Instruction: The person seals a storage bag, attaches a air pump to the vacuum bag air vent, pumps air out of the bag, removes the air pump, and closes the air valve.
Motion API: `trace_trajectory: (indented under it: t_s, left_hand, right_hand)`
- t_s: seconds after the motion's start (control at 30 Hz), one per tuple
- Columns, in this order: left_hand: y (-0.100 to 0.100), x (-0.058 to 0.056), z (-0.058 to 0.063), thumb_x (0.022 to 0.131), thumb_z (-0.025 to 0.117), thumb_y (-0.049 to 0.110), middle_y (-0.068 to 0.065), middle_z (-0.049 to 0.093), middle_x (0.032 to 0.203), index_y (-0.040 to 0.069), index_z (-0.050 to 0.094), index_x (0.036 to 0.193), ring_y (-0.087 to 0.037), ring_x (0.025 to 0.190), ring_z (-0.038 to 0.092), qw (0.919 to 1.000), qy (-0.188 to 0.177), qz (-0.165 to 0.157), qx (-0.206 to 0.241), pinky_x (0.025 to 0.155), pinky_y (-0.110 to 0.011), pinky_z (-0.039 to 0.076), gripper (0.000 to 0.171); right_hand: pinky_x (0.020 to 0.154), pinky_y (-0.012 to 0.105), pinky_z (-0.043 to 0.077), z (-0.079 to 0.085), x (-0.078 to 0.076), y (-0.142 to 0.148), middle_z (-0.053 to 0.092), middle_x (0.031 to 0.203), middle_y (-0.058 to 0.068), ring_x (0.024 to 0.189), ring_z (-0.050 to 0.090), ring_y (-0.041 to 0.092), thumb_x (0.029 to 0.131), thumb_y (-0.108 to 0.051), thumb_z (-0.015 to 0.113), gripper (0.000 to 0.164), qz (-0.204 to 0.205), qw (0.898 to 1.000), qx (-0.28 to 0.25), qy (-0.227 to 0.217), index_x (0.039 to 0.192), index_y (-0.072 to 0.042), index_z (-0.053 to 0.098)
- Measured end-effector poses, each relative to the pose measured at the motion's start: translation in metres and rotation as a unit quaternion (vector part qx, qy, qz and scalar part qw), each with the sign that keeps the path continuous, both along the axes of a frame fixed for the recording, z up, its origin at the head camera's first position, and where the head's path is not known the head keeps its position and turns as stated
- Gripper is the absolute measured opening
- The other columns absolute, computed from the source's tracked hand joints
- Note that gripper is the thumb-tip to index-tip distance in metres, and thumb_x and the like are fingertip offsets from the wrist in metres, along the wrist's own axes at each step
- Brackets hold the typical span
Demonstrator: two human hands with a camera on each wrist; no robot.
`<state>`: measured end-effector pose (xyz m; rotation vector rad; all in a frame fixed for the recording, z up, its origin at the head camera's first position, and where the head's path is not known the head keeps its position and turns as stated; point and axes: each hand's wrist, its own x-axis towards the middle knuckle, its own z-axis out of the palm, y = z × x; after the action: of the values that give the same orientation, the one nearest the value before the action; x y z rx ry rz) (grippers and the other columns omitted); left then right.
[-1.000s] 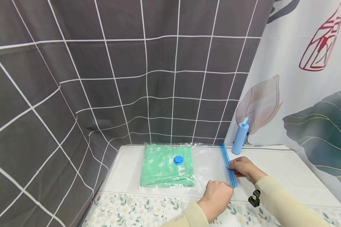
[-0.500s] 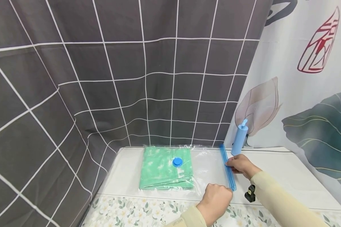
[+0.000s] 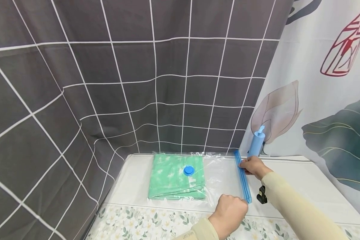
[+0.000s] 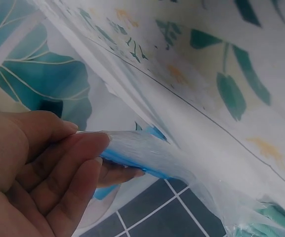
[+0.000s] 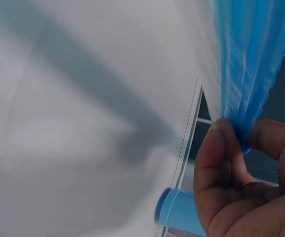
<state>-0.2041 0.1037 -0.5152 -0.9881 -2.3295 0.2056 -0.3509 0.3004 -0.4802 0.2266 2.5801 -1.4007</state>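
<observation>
A clear vacuum storage bag (image 3: 220, 170) lies flat, with a folded green cloth (image 3: 171, 176) inside and a round blue valve (image 3: 189, 170) on top. Along its right end runs a blue zip strip (image 3: 244, 186). My left hand (image 3: 229, 211) pinches the bag's near right corner; the left wrist view shows thumb and fingers on the clear film beside the blue strip (image 4: 132, 160). Farther along, my right hand (image 3: 253, 166) pinches the strip between thumb and fingers. In the right wrist view a small blue bit shows below those fingertips; whether it is a slider I cannot tell.
A light blue hand pump (image 3: 256, 145) stands just behind my right hand, near the back edge of the white tabletop (image 3: 291, 186). A floral cloth (image 3: 132, 220) covers the front. A dark grid curtain (image 3: 168, 100) hangs behind and at the left, a leaf-print one (image 3: 288, 110) at right.
My right hand has slid away from me along the blue strip, toward the bag's far corner and the pump. My left hand keeps its grip on the near corner. The view has shifted slightly.
</observation>
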Motion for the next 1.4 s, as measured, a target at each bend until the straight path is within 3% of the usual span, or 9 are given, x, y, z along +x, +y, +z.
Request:
trace_trajectory:
  t_s: [0.2, 0.4, 0.67, 0.93, 1.03, 1.13, 1.27, 1.4]
  left_hand:
    - [0.000, 0.002, 0.001, 0.088, 0.092, 0.034, 0.020, 0.071, 0.062, 0.037, 0.075, 0.073, 0.002, 0.054, 0.064, 1.0000, 0.006, -0.003, -0.002, 0.041, -0.022, 0.047, 0.024]
    - [-0.001, 0.002, 0.001, 0.087, 0.092, 0.034, 0.021, 0.070, 0.062, 0.038, 0.074, 0.071, 0.003, 0.054, 0.064, 0.9996, 0.027, -0.004, 0.007, 0.041, -0.022, 0.047, 0.025]
    - [-0.002, 0.002, 0.001, 0.089, 0.090, 0.034, 0.021, 0.070, 0.063, 0.038, 0.073, 0.072, 0.003, 0.055, 0.063, 0.9999, 0.009, 0.004, -0.012, 0.041, -0.022, 0.047, 0.024]
    - [-0.002, 0.004, 0.002, 0.089, 0.091, 0.036, 0.021, 0.070, 0.064, 0.039, 0.074, 0.074, 0.003, 0.055, 0.062, 0.9997, 0.001, 0.006, -0.024, 0.041, -0.023, 0.046, 0.022]
    - [-0.001, 0.005, 0.002, 0.089, 0.090, 0.036, 0.021, 0.069, 0.064, 0.039, 0.073, 0.073, 0.004, 0.055, 0.062, 0.9996, -0.007, 0.005, -0.027, 0.042, -0.022, 0.045, 0.024]
    - [-0.001, 0.007, 0.001, 0.089, 0.090, 0.035, 0.022, 0.068, 0.063, 0.039, 0.071, 0.071, 0.004, 0.053, 0.060, 0.9994, -0.014, 0.004, -0.033, 0.041, -0.022, 0.045, 0.027]
    - [0.000, 0.008, 0.001, 0.090, 0.089, 0.035, 0.022, 0.067, 0.063, 0.039, 0.070, 0.071, 0.003, 0.052, 0.059, 0.9991, -0.021, 0.009, -0.037, 0.040, -0.022, 0.043, 0.028]
    - [0.000, 0.007, 0.001, 0.091, 0.089, 0.035, 0.021, 0.068, 0.063, 0.038, 0.071, 0.072, 0.003, 0.052, 0.059, 0.9988, -0.032, 0.013, -0.035, 0.039, -0.023, 0.043, 0.026]
  right_hand:
    - [0.070, 0.025, 0.064, 0.001, -0.011, -0.001, 0.064, 0.083, 0.005, 0.077, 0.063, 0.015, 0.106, -0.003, 0.068, 0.014, -0.007, 1.000, 0.017, 0.008, 0.095, 0.005, 0.068]
    - [0.065, 0.023, 0.058, 0.001, -0.022, -0.004, 0.062, 0.076, 0.002, 0.071, 0.060, 0.013, 0.106, -0.001, 0.064, 0.029, -0.012, 0.999, 0.031, 0.022, 0.078, -0.003, 0.064]
    - [0.065, 0.023, 0.052, 0.002, -0.037, -0.008, 0.056, 0.070, -0.002, 0.067, 0.054, 0.013, 0.108, -0.001, 0.060, 0.039, -0.012, 0.998, 0.046, 0.030, 0.071, -0.011, 0.056]
    - [0.066, 0.031, 0.046, 0.004, -0.049, -0.010, 0.047, 0.064, -0.005, 0.066, 0.046, 0.015, 0.113, -0.008, 0.060, 0.048, -0.010, 0.997, 0.073, 0.035, 0.068, -0.017, 0.047]
    - [0.067, 0.032, 0.045, 0.005, -0.053, -0.010, 0.053, 0.074, 0.001, 0.073, 0.051, 0.019, 0.113, -0.009, 0.059, 0.035, -0.016, 0.995, 0.085, 0.047, 0.078, -0.010, 0.054]
    - [0.078, 0.039, 0.053, 0.006, -0.055, -0.011, 0.063, 0.099, 0.017, 0.091, 0.059, 0.029, 0.112, -0.009, 0.058, 0.016, -0.037, 0.994, 0.086, 0.062, 0.103, 0.004, 0.062]
    - [0.095, 0.051, 0.059, 0.006, -0.058, -0.015, 0.063, 0.132, 0.036, 0.113, 0.063, 0.042, 0.112, -0.010, 0.056, 0.033, -0.060, 0.992, 0.083, 0.068, 0.133, 0.015, 0.059]
    - [0.097, 0.053, 0.060, 0.003, -0.062, -0.018, 0.063, 0.136, 0.036, 0.115, 0.064, 0.042, 0.113, -0.011, 0.055, 0.033, -0.066, 0.992, 0.084, 0.060, 0.134, 0.014, 0.061]
